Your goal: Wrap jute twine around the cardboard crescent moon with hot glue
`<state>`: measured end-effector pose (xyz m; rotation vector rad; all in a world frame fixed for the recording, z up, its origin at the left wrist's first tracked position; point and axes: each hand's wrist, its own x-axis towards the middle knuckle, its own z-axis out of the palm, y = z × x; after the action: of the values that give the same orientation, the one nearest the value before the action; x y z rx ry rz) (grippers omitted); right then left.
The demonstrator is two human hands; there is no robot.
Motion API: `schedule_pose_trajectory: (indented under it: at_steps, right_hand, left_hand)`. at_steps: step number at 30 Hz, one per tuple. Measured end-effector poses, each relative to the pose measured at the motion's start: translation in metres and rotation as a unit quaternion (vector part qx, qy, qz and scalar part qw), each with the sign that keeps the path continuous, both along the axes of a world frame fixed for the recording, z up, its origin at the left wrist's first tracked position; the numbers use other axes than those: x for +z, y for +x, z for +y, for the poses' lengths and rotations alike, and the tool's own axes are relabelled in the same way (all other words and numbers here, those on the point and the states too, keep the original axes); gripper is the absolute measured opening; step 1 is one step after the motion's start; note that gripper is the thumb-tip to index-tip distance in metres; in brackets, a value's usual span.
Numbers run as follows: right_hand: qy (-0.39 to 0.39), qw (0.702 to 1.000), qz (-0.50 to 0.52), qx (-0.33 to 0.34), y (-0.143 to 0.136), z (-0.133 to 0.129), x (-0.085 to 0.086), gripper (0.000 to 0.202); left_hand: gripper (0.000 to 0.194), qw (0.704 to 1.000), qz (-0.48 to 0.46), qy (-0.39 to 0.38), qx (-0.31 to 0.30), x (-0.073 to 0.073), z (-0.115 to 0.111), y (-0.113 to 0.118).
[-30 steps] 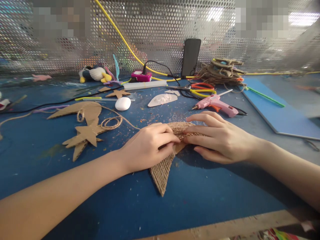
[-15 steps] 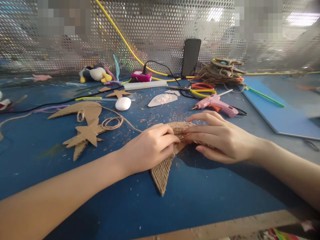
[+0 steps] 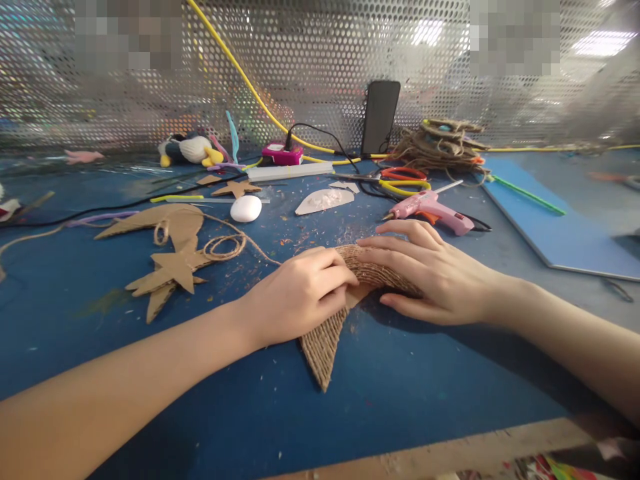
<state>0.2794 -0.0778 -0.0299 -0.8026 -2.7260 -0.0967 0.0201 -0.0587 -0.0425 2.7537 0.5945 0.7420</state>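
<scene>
A curved cardboard piece covered in rows of jute twine lies on the blue table, its pointed end toward me. My left hand is closed on its middle, fingers bent over the edge, thumb hidden. My right hand rests on the piece's right-hand part with fingers stretched out and thumb apart, lying flat rather than gripping. Bare cardboard shows between the two hands at the inner curve. From under my left hand a strand of jute twine runs back to a loose coil on the left.
Cardboard cutouts, shaped like stars and a crescent, lie left. Behind are a white egg-shaped piece, scissors, a pink glue gun, a phone and a twine-wrapped bundle. A blue board lies right.
My right hand has slid slightly left along the twine-covered piece, its fingers straighter and its thumb farther out. More of the piece shows beneath it. My left hand stays in place.
</scene>
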Motion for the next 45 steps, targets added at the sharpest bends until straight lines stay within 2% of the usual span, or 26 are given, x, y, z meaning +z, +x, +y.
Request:
schedule_pose_trajectory:
  at_steps: [2, 5, 11, 17, 20, 23, 26, 37, 45]
  right_hand:
    - [-0.015, 1.0, -0.003, -0.025, -0.001, -0.002, -0.002, 0.064]
    - [-0.032, 0.998, 0.005, -0.047, -0.004, -0.004, -0.004, 0.062]
    - [-0.039, 0.995, 0.026, -0.082, -0.01, -0.007, -0.003, 0.053]
    - [0.017, 0.99, 0.025, -0.137, -0.009, -0.007, -0.002, 0.051]
    - [0.01, 0.995, 0.04, -0.095, -0.005, -0.005, 0.002, 0.047]
    - [0.021, 0.997, 0.063, -0.028, -0.003, -0.004, 0.004, 0.032]
    - [0.042, 0.997, 0.068, 0.003, -0.002, -0.003, 0.005, 0.024]
    - [0.075, 0.997, 0.024, 0.02, -0.002, -0.001, 0.005, 0.02]
    - [0.068, 0.996, 0.046, 0.027, -0.002, -0.001, 0.003, 0.018]
  left_hand:
    - [0.019, 1.0, -0.002, -0.003, -0.002, 0.0, 0.0, 0.0]
    - [0.019, 1.0, -0.004, -0.005, 0.004, 0.002, 0.0, 0.0]
    - [0.017, 0.997, 0.014, -0.003, 0.076, 0.005, -0.003, 0.0]
    - [0.023, 0.994, 0.004, -0.006, 0.106, 0.005, -0.004, -0.001]
    - [0.023, 0.993, -0.003, -0.024, 0.113, 0.004, -0.003, -0.001]
    - [0.021, 0.993, -0.016, -0.049, 0.106, 0.004, -0.002, -0.001]
    - [0.019, 0.994, -0.028, -0.049, 0.099, 0.005, -0.001, 0.0]
    - [0.023, 0.998, -0.03, -0.005, 0.061, 0.005, 0.001, -0.001]
    - [0.024, 0.998, -0.049, 0.0, 0.048, 0.003, 0.002, 0.0]
